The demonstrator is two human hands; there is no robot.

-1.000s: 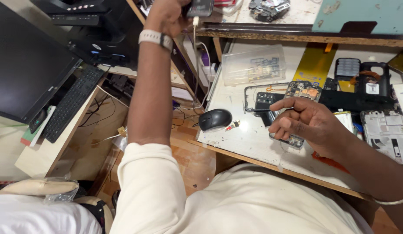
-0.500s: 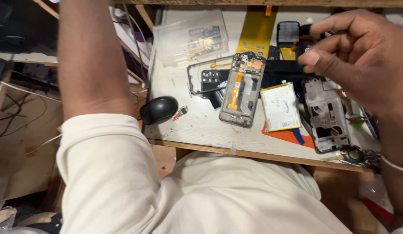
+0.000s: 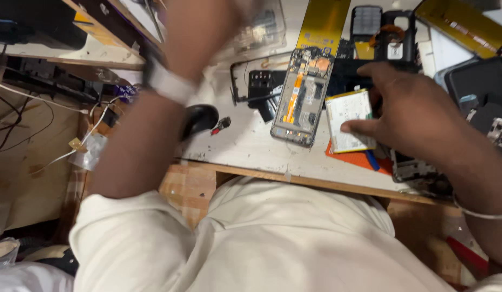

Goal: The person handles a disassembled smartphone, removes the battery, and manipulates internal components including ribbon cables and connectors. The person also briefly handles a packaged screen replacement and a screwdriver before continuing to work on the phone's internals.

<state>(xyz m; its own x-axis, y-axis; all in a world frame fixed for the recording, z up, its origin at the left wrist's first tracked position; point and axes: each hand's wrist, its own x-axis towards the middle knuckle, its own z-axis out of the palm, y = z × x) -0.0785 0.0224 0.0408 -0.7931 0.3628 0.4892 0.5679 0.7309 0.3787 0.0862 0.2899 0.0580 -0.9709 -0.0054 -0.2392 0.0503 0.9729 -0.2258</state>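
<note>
My right hand (image 3: 410, 111) hovers low over the white worktop (image 3: 245, 146), fingers spread. Its thumb touches a white flat battery (image 3: 345, 116) that lies partly on an orange mat (image 3: 351, 158). Just left of the battery lies an opened phone (image 3: 302, 97) with its insides and an orange flex strip showing. My left arm is raised and blurred, with a white band on the wrist (image 3: 167, 84). My left hand (image 3: 218, 19) is a blur near the top edge, and I cannot see what is in it.
A black mouse (image 3: 199, 119) sits by the worktop's left edge, a small red-tipped part (image 3: 221, 124) beside it. Black phone frames (image 3: 262, 89), a yellow sheet (image 3: 322, 24), dark phone backs (image 3: 475, 86) and circuit parts crowd the back and right. Cables hang at the left (image 3: 56, 108).
My right hand came down from a raised pinch to the battery. My left arm swung down and right across the view. The camera tilted lower and closer.
</note>
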